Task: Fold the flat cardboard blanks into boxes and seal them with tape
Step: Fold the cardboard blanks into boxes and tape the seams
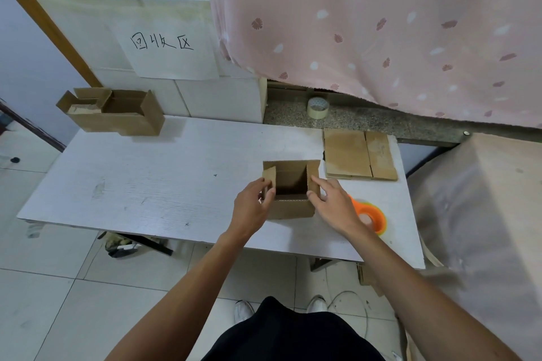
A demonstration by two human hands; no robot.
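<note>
Pinching box (pixel 293 209), seemingly, left hand (pixel 250 208), right hand (pixel 334 204)

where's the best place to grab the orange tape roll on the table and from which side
Take the orange tape roll by its outer rim, coming from above on its right side. It seems to lie flat on the table, hole up; its left edge is behind the right hand, which grips the box.

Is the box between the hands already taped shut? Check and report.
No: the box stands open on top, flaps upright, left hand and right hand each holding a side flap.
</note>
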